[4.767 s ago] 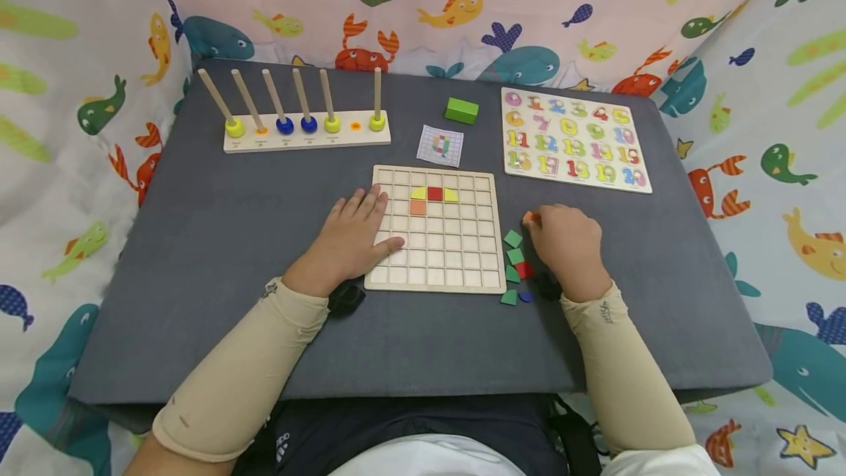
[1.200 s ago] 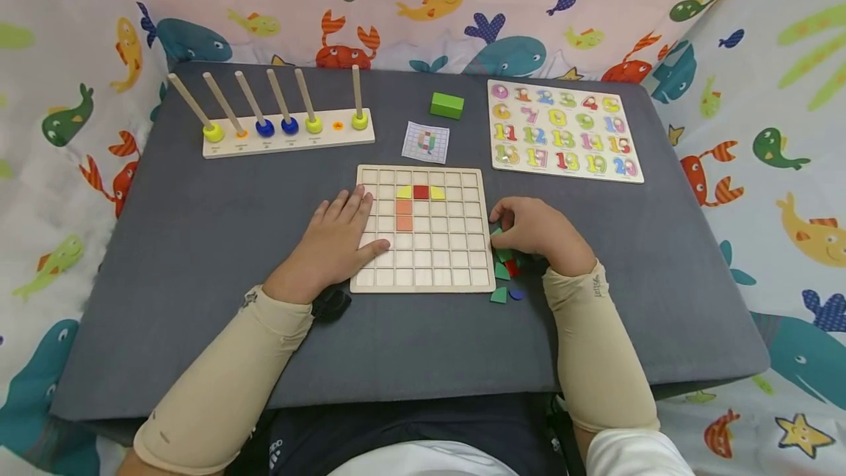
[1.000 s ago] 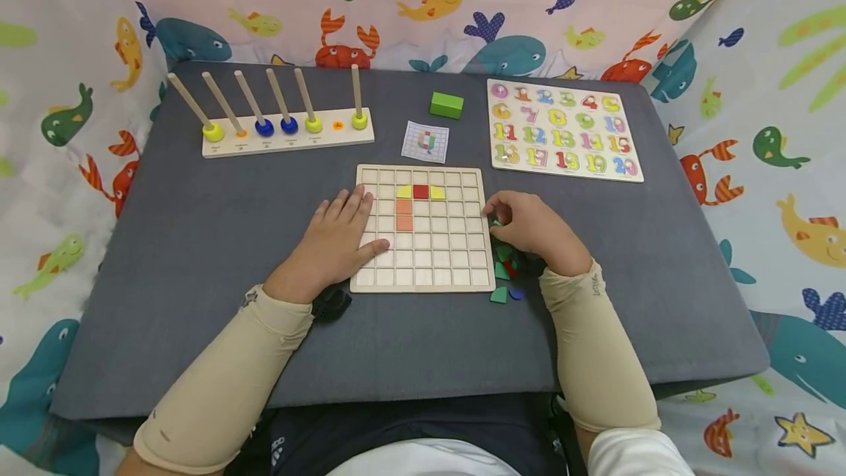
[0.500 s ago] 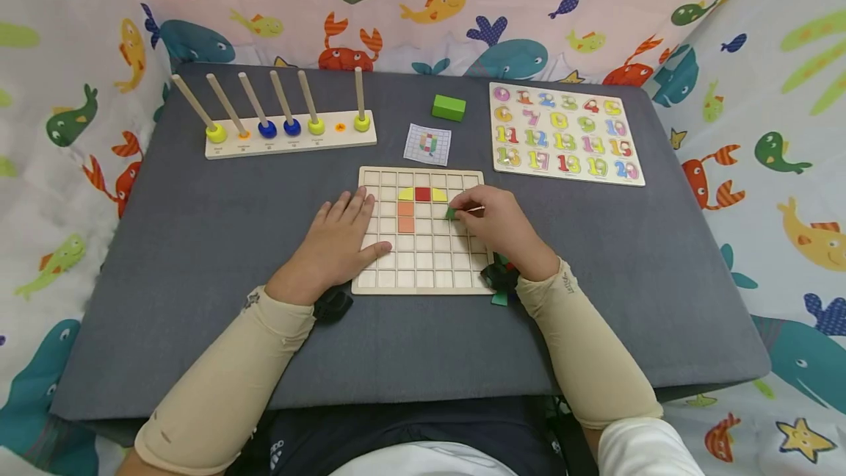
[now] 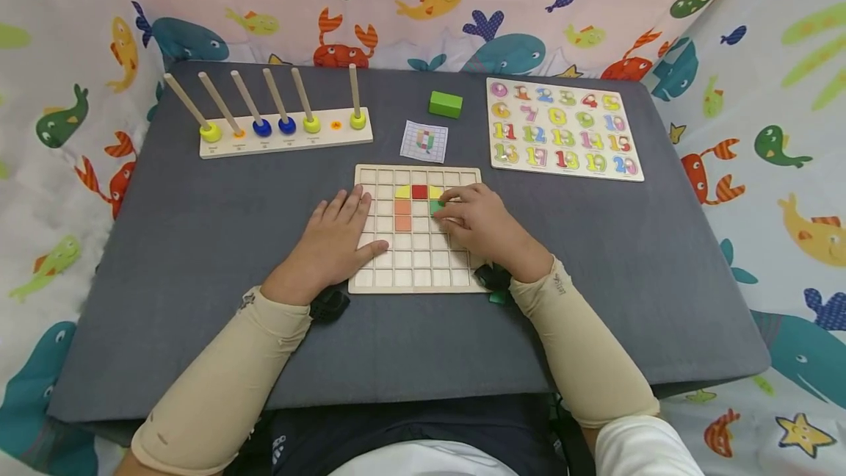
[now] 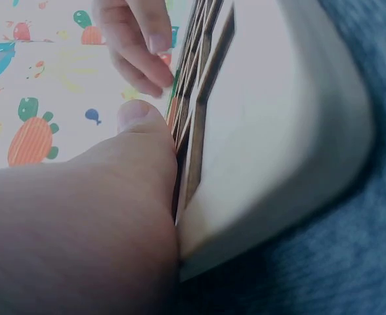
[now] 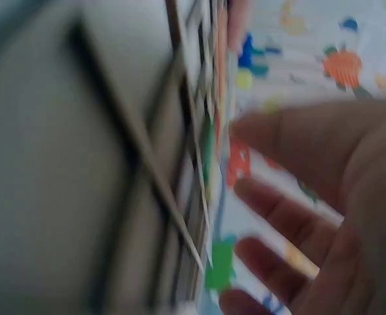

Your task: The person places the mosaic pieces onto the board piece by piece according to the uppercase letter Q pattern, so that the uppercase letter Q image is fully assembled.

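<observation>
A: What are we seeing change?
B: The green tile (image 5: 435, 207) is now sitting in the board (image 5: 421, 259), just below the right yellow tile (image 5: 435, 192); half a second ago our right hand (image 5: 485, 225) was pinching it.
A: Are we still gripping it?
B: It's looking released: our fingers are hanging loose and apart just beside it, holding nothing.
A: And our left hand (image 5: 330, 241)?
B: It's resting across the board's left edge, fingers straight, probably steadying it.
A: What is that meaning for the work?
B: We're judging one more cell filled. The green tile is facing the upper orange tile (image 5: 402, 208) across one bare cell, directly below the red tile (image 5: 419, 192). Beyond the board, the card (image 5: 424, 142) is showing a coloured pattern too small for us to compare.
</observation>
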